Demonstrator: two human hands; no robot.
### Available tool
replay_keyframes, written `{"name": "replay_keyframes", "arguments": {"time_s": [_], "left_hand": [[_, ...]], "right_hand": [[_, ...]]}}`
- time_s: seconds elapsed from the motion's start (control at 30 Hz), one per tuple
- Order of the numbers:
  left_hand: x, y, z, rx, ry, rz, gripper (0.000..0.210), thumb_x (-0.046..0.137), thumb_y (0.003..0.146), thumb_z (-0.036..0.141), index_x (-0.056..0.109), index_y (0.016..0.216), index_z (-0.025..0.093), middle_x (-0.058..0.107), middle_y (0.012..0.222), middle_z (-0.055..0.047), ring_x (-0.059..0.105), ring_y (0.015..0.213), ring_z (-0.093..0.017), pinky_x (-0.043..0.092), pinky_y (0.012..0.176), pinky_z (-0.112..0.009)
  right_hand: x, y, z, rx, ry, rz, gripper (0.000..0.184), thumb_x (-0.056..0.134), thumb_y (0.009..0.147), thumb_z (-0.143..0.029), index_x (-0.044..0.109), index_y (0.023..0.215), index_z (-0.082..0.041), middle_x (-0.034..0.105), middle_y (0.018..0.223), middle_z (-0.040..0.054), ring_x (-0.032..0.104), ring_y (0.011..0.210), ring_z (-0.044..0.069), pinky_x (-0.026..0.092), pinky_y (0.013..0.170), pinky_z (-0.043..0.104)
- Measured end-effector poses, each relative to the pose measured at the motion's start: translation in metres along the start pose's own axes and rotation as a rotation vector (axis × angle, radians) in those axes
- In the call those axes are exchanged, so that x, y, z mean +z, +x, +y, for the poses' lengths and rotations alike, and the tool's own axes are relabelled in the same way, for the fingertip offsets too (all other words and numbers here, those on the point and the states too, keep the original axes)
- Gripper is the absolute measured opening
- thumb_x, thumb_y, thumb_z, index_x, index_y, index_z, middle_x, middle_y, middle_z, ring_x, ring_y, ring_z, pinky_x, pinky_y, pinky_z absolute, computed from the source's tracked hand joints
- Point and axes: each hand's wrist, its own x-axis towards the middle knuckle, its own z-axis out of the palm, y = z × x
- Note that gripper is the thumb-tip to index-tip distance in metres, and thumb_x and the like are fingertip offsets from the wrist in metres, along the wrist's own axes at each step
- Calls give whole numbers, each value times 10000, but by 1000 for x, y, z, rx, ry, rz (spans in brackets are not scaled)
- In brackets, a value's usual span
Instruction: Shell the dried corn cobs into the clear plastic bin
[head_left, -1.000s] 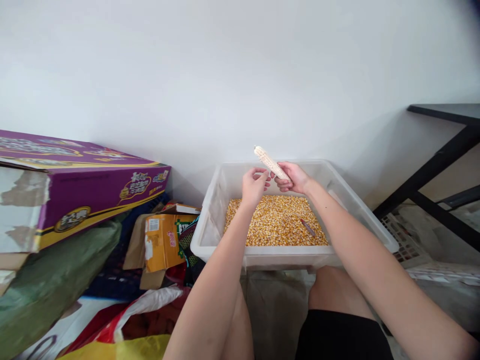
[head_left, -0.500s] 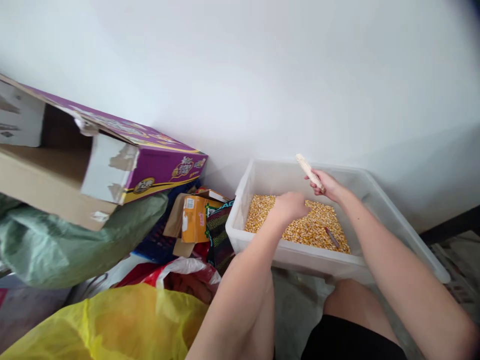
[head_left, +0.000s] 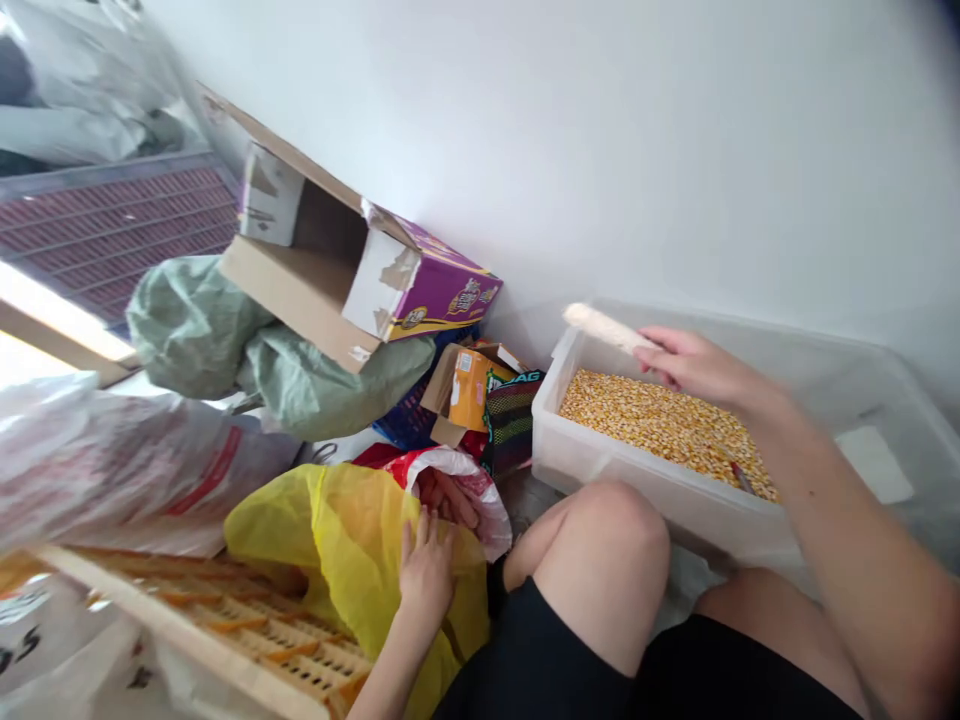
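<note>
White wall fills the top, from 11 to 3 o'clock. Below it, at 4 o'clock, stands a translucent plastic bin; at 10 o'clock, an open purple carton. At 7 o'clock lies a thin yellow bag, beside a smaller red-and-white bag of reddish, elongated pieces, too blurred to name. The person's left hand rests on the yellow bag, fingers extended and slightly parted. At 3 o'clock, the right hand wraps one end of a bare, pale corn cob, tilted above the bin's left end. Smallest, yellow kernels spread inside the bin. Shelling of this cob looks finished; the next move seems to call for opening those wrapped fingers.
</note>
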Motion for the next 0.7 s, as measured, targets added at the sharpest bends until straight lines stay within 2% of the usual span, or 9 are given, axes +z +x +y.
{"name": "replay_keyframes", "arguments": {"time_s": [0.07,0.13,0.27,0.33,0.4,0.5,0.6,0.67,0.7], "left_hand": [[7,-5,-4,-55,54,17,521,614,686,189,622,1207,207,521,1361,-186,345,1345,-363,80,1101,-597],[1,-9,-4,-116,71,53,449,592,723,249,646,1167,203,557,1308,-196,433,1258,-376,69,1075,-638],[-15,-17,-21,-207,120,32,385,579,750,351,689,1092,216,624,1188,-180,498,1161,-379,98,1040,-665],[-18,-23,-34,-249,168,14,341,542,782,397,714,1008,210,665,1072,-166,522,1123,-374,110,1029,-672],[-18,-27,-37,-294,189,-35,350,520,802,409,714,985,183,677,1014,-173,559,1069,-370,198,1001,-661],[-14,-24,-17,-237,83,-176,348,499,827,369,686,1030,158,677,1020,-178,627,966,-325,427,871,-501],[-5,-6,12,15,-84,-167,393,483,843,293,597,1212,221,544,1332,-139,639,1006,-245,485,816,-341],[1,7,20,-53,-54,-238,527,525,807,246,506,1332,203,351,1493,-175,646,1009,-271,505,781,-354],[4,12,19,-121,-26,-262,541,536,796,233,507,1333,181,334,1497,-198,647,1008,-289,508,776,-367]], "right_hand": [[36,-16,-40,-170,25,-221,202,550,869,-361,649,995,-238,628,776,50,496,565,145,355,458,256],[77,-24,-66,-327,-81,-443,169,555,857,-330,680,925,-239,662,803,43,563,661,175,393,525,264],[162,-12,-77,-337,-513,-764,195,568,810,-316,714,824,-188,697,793,80,603,636,200,371,488,277],[202,3,-71,-293,-682,-803,231,618,767,-332,725,820,-134,704,800,128,628,655,220,393,502,280],[235,15,-62,-217,-772,-853,374,697,690,-395,725,898,-86,709,853,159,654,727,250,435,547,284],[268,24,-44,-100,-755,-931,500,710,662,-456,716,947,-46,711,878,172,669,758,269,469,579,294],[287,24,-19,38,-537,-935,622,618,704,-605,708,989,-59,715,898,160,676,748,256,483,572,284],[293,22,-2,61,-514,-835,613,612,720,-577,694,1061,-74,709,978,168,679,819,269,494,616,288],[295,21,7,53,-531,-780,580,605,742,-535,685,1095,-82,700,1027,177,675,873,278,496,650,293]]}}
